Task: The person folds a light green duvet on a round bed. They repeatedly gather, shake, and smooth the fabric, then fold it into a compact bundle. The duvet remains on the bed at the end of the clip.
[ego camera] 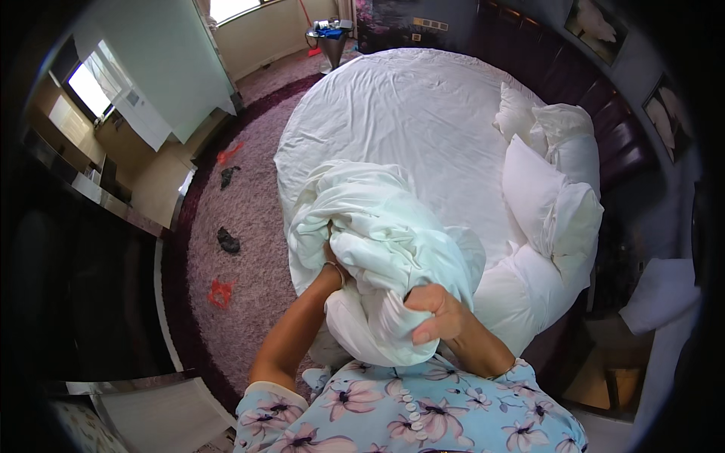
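Note:
A bulky bundle of white bedding [374, 226], perhaps a duvet, lies heaped on the near side of a round bed [419, 113] with a wrinkled white sheet. My right hand [439, 314] grips a folded edge of this bundle close to my body, thumb toward me. My left hand [331, 255], with a bracelet at the wrist, reaches into the folds on the bundle's left side. Cloth covers its fingers, so its grip is hidden.
Several white pillows [535, 195] line the bed's right side by a dark padded headboard [600, 113]. On the purple shag rug [255, 221] lie red scraps [221, 293] and dark crumpled pieces [229, 240]. A small side table [331, 45] with items stands beyond the bed.

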